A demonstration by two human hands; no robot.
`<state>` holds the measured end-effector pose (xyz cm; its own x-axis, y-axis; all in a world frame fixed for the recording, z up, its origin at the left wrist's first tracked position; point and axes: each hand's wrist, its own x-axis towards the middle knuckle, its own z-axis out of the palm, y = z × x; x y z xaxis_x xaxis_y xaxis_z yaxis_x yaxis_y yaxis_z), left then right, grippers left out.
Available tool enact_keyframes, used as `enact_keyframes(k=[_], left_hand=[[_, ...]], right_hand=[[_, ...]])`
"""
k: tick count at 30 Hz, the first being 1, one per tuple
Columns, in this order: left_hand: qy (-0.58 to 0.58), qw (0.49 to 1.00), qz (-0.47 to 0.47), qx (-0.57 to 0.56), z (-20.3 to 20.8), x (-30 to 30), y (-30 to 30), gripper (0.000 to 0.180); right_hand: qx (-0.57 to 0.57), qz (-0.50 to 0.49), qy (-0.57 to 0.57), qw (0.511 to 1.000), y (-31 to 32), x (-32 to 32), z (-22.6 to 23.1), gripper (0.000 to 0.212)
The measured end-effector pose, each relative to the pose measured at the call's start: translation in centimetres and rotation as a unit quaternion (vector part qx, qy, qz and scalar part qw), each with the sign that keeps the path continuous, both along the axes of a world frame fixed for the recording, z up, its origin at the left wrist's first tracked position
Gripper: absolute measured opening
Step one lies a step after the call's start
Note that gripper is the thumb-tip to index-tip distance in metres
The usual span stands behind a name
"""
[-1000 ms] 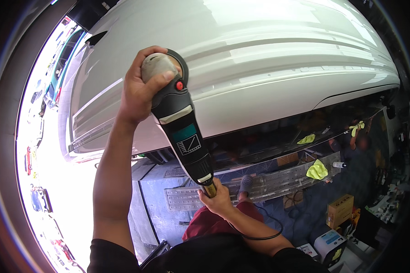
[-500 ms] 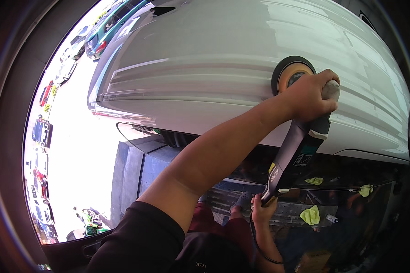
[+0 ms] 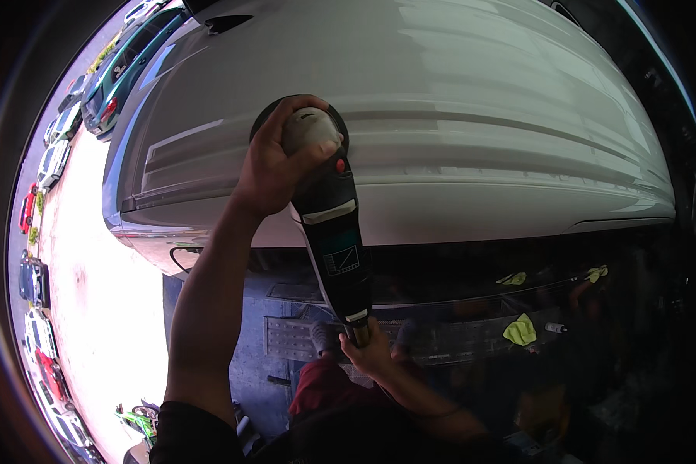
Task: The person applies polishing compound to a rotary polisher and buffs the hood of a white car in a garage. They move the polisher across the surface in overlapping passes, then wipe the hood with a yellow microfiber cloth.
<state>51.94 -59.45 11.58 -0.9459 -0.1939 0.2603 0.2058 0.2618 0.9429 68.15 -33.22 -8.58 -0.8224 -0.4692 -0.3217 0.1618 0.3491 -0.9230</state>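
Note:
A black electric car polisher point(image 3: 332, 240) rests with its round dark pad point(image 3: 261, 124) on the white, ribbed roof point(image 3: 456, 147) of a vehicle. My left hand point(image 3: 267, 170) wraps over the pale, rounded head of the tool, its thumb near a red button. Around the rear end of the body, close to my waist, my right hand point(image 3: 370, 354) is closed. The tool points away from me, almost straight ahead. Most of the pad is hidden beneath the head and my hand.
Below the roof edge, a perforated metal step point(image 3: 456, 346) lies near my feet. To the right are a yellow-green cloth point(image 3: 520, 330), a small bottle point(image 3: 555, 328) and two more cloths. Parked cars point(image 3: 52, 164) and a green motorcycle point(image 3: 139, 421) stand outside at left.
Both hands have brought the polisher leftward across the roof. It has swung from slanting right to pointing nearly straight ahead. My view has shifted somewhat too.

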Motion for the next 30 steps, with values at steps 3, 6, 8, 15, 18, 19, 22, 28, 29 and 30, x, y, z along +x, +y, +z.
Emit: enact_keyframes(k=[3, 6, 8, 15, 18, 19, 22, 28, 29, 30], left_hand=[[-0.001, 0.999, 0.035, 0.005, 0.2, 3.4, -5.7, 0.048], [0.003, 0.998, 0.058, 0.001, -0.2, 6.2, -10.5, 0.050], [0.014, 0.997, 0.078, -0.001, -0.3, 7.4, -12.2, 0.055], [0.014, 0.998, 0.062, 0.030, -0.4, 7.9, -13.5, 0.059], [0.018, 0.998, 0.043, 0.040, -0.3, 6.6, -12.0, 0.052], [0.017, 0.998, 0.035, 0.048, -0.2, 6.2, -11.5, 0.049], [0.011, 0.999, 0.028, 0.017, -0.2, 5.3, -10.5, 0.054], [0.018, 0.999, 0.001, 0.030, 0.1, 4.8, -9.6, 0.055], [0.021, 0.999, -0.005, 0.035, 0.1, 4.7, -9.4, 0.055], [0.024, 0.999, -0.009, 0.041, 0.1, 4.5, -9.0, 0.053]], right_hand=[[-0.021, 0.035, 0.017, 0.999, -4.5, 1.4, -0.1, 0.052], [-0.061, 0.059, 0.024, 0.996, -8.2, 2.5, 0.9, 0.053], [-0.049, 0.079, 0.025, 0.995, -9.7, 3.1, 0.7, 0.055], [-0.042, 0.069, 0.056, 0.995, -10.8, 3.5, 0.5, 0.053], [-0.040, 0.037, 0.040, 0.998, -9.7, 3.5, 0.0, 0.049], [-0.041, 0.031, 0.040, 0.998, -9.5, 3.6, -0.1, 0.049], [-0.047, 0.013, 0.056, 0.997, -8.9, 3.4, -0.2, 0.051], [-0.042, 0.013, 0.091, 0.995, -8.4, 2.9, 0.2, 0.053], [-0.045, 0.007, 0.093, 0.995, -8.3, 2.8, 0.1, 0.052], [-0.046, 0.002, 0.095, 0.994, -8.1, 2.8, 0.0, 0.052]])
